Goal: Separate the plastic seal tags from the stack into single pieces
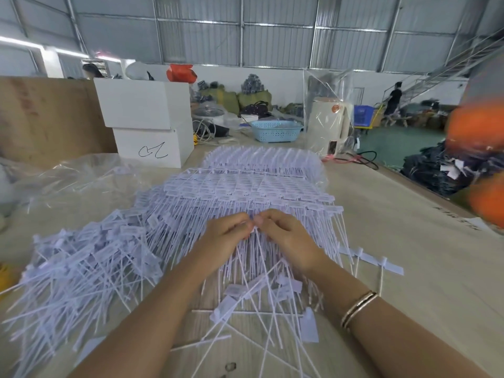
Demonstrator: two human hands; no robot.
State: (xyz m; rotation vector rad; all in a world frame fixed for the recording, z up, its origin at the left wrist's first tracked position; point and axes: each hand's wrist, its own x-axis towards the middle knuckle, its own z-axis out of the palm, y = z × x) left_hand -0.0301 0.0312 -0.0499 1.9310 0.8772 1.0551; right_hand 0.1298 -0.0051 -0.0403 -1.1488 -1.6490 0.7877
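A big stack of joined white plastic seal tags lies across the middle of the table, flags up and thin tails pointing towards me. My left hand and my right hand meet at its near edge, fingertips pinched together on the tails of one tag strip. A heap of single loose tags lies to the left. More loose tags are scattered between my forearms, and a few lie to the right.
Two stacked white boxes stand at the back left beside a cardboard sheet. Clear plastic wrap lies left of the stack. A blue basket and a white appliance stand behind. The table edge runs along the right.
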